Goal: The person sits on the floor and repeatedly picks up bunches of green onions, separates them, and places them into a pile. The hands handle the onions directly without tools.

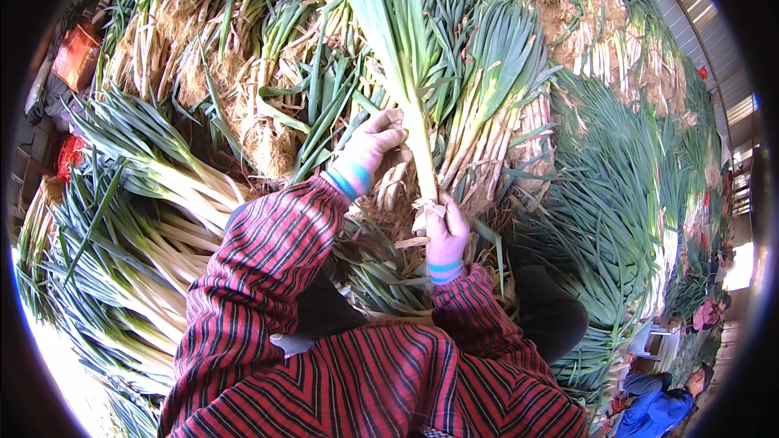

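A large green onion (419, 146) stands in front of me, its green leaves pointing away and its root end towards me. My left hand (372, 143), in a light glove with a blue cuff, closes around the middle of its pale stalk. At the root end, my right hand (447, 228), gloved too, pinches the base, where loose dry outer skin (426, 210) hangs. Behind it lie bundles of untrimmed green onions (487, 103) with dry skins and soil. To the left is a pile of green onions with clean pale stalks (152, 243).
More onion bundles (255, 115) with matted roots lie ahead. A long heap of green onions (596, 194) runs along the right. Loose leaves (389, 280) lie between my knees. A person in blue (654, 407) sits at the lower right. An orange bag (76, 58) is at the far left.
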A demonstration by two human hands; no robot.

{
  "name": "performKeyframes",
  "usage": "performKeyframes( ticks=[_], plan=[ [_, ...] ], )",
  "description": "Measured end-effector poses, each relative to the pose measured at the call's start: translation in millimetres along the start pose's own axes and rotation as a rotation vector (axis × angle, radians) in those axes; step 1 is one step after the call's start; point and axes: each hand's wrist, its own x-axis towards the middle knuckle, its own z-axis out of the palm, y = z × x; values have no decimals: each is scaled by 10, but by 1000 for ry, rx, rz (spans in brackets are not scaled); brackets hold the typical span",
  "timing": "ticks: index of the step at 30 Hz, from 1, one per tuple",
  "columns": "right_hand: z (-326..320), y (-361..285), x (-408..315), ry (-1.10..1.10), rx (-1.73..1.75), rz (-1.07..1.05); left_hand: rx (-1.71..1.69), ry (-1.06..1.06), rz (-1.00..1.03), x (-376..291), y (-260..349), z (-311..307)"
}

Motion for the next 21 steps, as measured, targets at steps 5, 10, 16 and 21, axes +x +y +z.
performKeyframes(
  ticks=[5,10,16,21],
  plan=[
    [-113,-93,121,-16,1,-74,645,-29,140,-40,-165,64],
    [-103,-105,137,-18,-62,-50,1254,-198,190,-221,-269,25],
    [-194,-80,110,-88,-363,-246,-346,-132,28,5,212,-55],
    [389,-200,689,-165,-112,73,-348,90,236,120,45,-141]
  ],
)
